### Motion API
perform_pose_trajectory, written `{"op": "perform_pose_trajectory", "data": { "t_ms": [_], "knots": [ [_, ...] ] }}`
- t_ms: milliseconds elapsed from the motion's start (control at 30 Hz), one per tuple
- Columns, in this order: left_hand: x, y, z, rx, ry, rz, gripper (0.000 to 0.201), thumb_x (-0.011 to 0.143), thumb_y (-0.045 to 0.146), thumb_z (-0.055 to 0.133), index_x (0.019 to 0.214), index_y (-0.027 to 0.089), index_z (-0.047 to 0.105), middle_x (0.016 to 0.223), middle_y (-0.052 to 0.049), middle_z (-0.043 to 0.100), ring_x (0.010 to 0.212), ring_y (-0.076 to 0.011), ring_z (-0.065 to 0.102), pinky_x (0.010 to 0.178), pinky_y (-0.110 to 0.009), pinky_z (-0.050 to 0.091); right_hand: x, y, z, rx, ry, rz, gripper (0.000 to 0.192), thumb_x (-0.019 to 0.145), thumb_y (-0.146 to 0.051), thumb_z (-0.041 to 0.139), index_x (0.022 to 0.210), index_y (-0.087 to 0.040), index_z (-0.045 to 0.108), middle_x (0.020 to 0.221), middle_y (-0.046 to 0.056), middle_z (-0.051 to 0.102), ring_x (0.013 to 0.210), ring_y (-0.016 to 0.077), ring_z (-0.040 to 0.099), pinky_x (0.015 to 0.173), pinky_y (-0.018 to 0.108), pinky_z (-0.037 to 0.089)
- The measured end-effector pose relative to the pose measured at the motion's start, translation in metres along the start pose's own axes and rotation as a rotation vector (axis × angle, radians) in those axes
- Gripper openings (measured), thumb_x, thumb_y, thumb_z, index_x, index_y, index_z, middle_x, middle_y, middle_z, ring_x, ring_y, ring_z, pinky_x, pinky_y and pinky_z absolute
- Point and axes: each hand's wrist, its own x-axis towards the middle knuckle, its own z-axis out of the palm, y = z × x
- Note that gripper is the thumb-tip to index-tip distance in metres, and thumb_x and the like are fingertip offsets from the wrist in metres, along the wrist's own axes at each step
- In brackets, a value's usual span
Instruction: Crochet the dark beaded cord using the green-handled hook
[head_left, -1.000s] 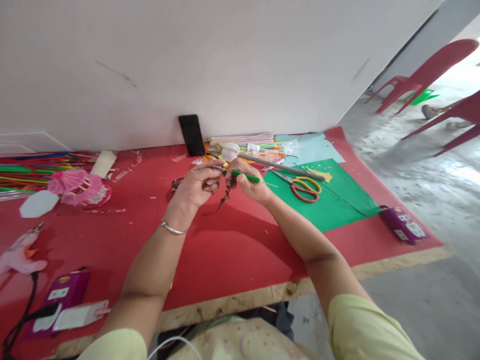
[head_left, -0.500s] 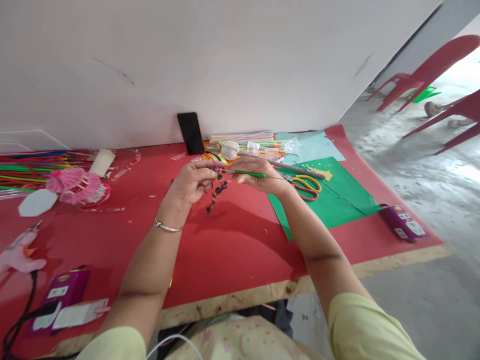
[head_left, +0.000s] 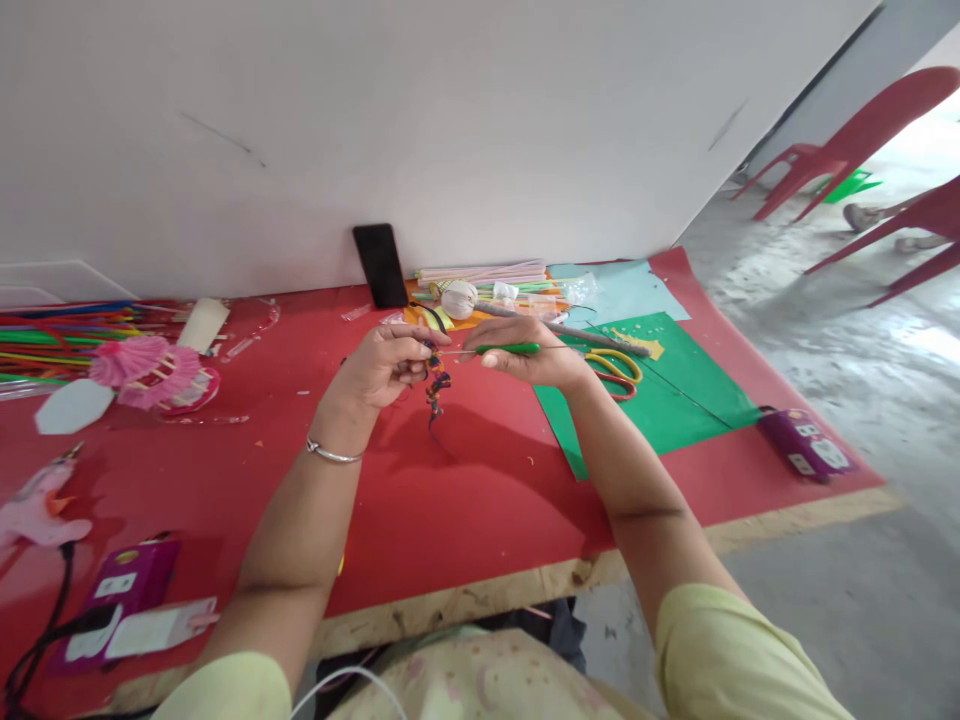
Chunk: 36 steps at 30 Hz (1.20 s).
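Observation:
Between the thumb and fingers of my left hand [head_left: 388,362], a small crocheted strip [head_left: 437,385] of dark, orange and purple yarn is pinched. The strip dangles over the red table, with a thin dark tail at its lower end. My right hand [head_left: 525,350] is closed on a crochet hook [head_left: 508,349] with a green handle. The hook's thin metal shaft points left and meets the top of the strip at my left fingertips. Whether its tip is inside a loop is too small to tell.
Behind the hands lie a black phone [head_left: 380,265] leaning on the wall, straws [head_left: 484,272] and a white ball [head_left: 458,299]. Scissors [head_left: 619,372] rest on green paper [head_left: 667,420] to the right. Leftward are a pink frilled craft [head_left: 154,370], a glue gun [head_left: 41,500] and a purple box [head_left: 142,570].
The hook's handle has shifted slightly right and shows more clearly. The strip's lower end has swung right and hangs straighter. My left hand has barely moved.

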Motion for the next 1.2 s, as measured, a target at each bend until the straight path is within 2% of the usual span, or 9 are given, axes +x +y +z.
{"op": "perform_pose_trajectory", "data": {
  "t_ms": [100, 200, 300, 433, 533, 667, 900, 1067, 1200],
  "knots": [
    [-0.001, -0.005, 0.007, 0.010, 0.036, 0.093, 0.023, 0.056, 0.020, 0.090, 0.079, 0.018, 0.090, 0.057, -0.003, 0.064, 0.047, -0.0075, 0.047, 0.044, -0.021, 0.030, 0.000, 0.011, 0.014, 0.150, 0.055, 0.084, 0.063, 0.101, -0.077, 0.063, 0.092, -0.018, 0.083, 0.096, 0.010, 0.080, 0.087, 0.0191, 0.073, 0.064, 0.026, 0.058],
    [0.000, -0.012, 0.018, 0.070, 0.237, 0.337, 0.021, 0.065, 0.023, 0.093, 0.086, 0.022, 0.091, 0.071, -0.006, 0.076, 0.053, -0.0096, 0.055, 0.047, -0.023, 0.035, 0.002, 0.024, 0.035, 0.346, 0.206, 0.240, 0.067, 0.102, -0.083, 0.054, 0.102, -0.020, 0.078, 0.103, 0.007, 0.077, 0.069, 0.0109, 0.063, 0.046, 0.018, 0.042],
    [0.003, -0.019, 0.026, 0.141, 0.388, 0.537, 0.016, 0.069, 0.022, 0.095, 0.085, 0.024, 0.091, 0.085, -0.007, 0.084, 0.071, -0.0145, 0.070, 0.058, -0.024, 0.050, 0.004, 0.031, 0.051, 0.477, 0.236, 0.303, 0.067, 0.099, -0.086, 0.056, 0.116, -0.023, 0.072, 0.111, 0.005, 0.076, 0.071, 0.0113, 0.070, 0.044, 0.017, 0.046],
    [0.006, -0.022, 0.030, 0.072, 0.392, 0.488, 0.021, 0.068, 0.023, 0.097, 0.088, 0.023, 0.090, 0.072, -0.002, 0.077, 0.059, -0.0115, 0.063, 0.054, -0.024, 0.047, 0.008, 0.028, 0.060, 0.512, 0.254, 0.315, 0.074, 0.093, -0.093, 0.057, 0.108, -0.021, 0.070, 0.100, 0.005, 0.074, 0.072, 0.0153, 0.077, 0.057, 0.025, 0.064],
    [0.007, -0.026, 0.030, 0.033, 0.397, 0.487, 0.029, 0.068, 0.022, 0.097, 0.096, 0.023, 0.090, 0.068, 0.003, 0.070, 0.052, -0.0073, 0.053, 0.050, -0.022, 0.041, 0.009, 0.025, 0.065, 0.448, 0.346, 0.286, 0.074, 0.090, -0.094, 0.058, 0.096, -0.021, 0.068, 0.086, 0.004, 0.072, 0.070, 0.0154, 0.075, 0.061, 0.025, 0.063],
    [0.007, -0.034, 0.033, 0.102, 0.471, 0.621, 0.032, 0.072, 0.021, 0.096, 0.104, 0.025, 0.089, 0.082, 0.001, 0.075, 0.070, -0.0106, 0.066, 0.065, -0.023, 0.053, 0.008, 0.025, 0.078, 0.358, 0.468, 0.199, 0.066, 0.099, -0.086, 0.056, 0.098, -0.022, 0.067, 0.088, 0.003, 0.072, 0.064, 0.0125, 0.070, 0.057, 0.024, 0.057],
    [0.001, -0.017, 0.037, -0.199, 0.272, 0.248, 0.028, 0.062, 0.017, 0.095, 0.089, 0.020, 0.086, 0.067, 0.003, 0.064, 0.047, -0.0036, 0.044, 0.042, -0.018, 0.026, 0.002, 0.031, 0.087, 0.315, 0.521, 0.157, 0.070, 0.093, -0.092, 0.058, 0.104, -0.023, 0.063, 0.086, 0.001, 0.070, 0.059, 0.0123, 0.068, 0.054, 0.026, 0.054],
    [0.000, -0.007, 0.026, -0.203, 0.172, 0.083, 0.029, 0.054, 0.016, 0.093, 0.083, 0.015, 0.088, 0.061, 0.000, 0.062, 0.048, -0.0043, 0.046, 0.041, -0.016, 0.025, 0.005, 0.051, 0.058, 0.634, 0.281, 0.347, 0.074, 0.091, -0.096, 0.054, 0.090, -0.022, 0.059, 0.074, -0.001, 0.069, 0.047, 0.0113, 0.062, 0.041, 0.023, 0.045],
    [0.002, -0.009, 0.020, -0.092, 0.133, 0.076, 0.027, 0.057, 0.016, 0.092, 0.084, 0.014, 0.090, 0.063, -0.003, 0.065, 0.051, -0.0062, 0.049, 0.043, -0.018, 0.026, 0.005, 0.067, 0.043, 0.814, 0.093, 0.473, 0.068, 0.099, -0.086, 0.053, 0.082, -0.021, 0.058, 0.069, 0.001, 0.071, 0.042, 0.0112, 0.059, 0.036, 0.021, 0.041]
  ]
}}
